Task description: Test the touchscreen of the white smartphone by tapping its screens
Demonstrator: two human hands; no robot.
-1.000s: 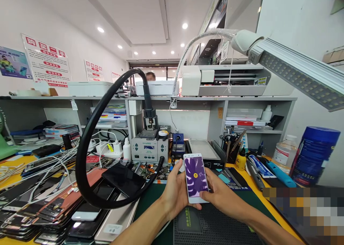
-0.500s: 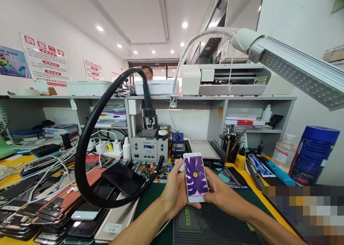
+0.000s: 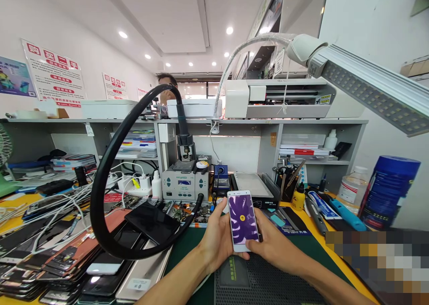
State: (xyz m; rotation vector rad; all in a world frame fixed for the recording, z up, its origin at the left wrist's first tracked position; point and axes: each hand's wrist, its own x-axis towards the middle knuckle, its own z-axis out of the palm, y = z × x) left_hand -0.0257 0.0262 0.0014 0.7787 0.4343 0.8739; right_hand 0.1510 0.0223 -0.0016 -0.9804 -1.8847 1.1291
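Note:
A white smartphone [image 3: 241,215] is held upright over the bench, its lit screen purple with a small yellow mark in the middle. My left hand [image 3: 217,231] wraps round its left side and back, with fingertips showing below the lower edge. My right hand [image 3: 268,236] grips the lower right side, its thumb lying on the bottom of the screen. The fingers behind the phone are hidden. Beneath my hands lies a black textured mat [image 3: 268,278] on a green mat [image 3: 181,260].
Stacked phones and screens [image 3: 67,256] fill the left side. A thick black hose [image 3: 97,193] loops up from the soldering station [image 3: 182,184]. A lamp [image 3: 372,86] overhangs the right, above a blue canister [image 3: 390,191] and a clear bottle [image 3: 351,189]. A person [image 3: 166,88] is beyond the shelf.
My right thumb has slid left along the bottom of the screen. Beyond the shelf, the person has moved left. The whole view has shifted slightly.

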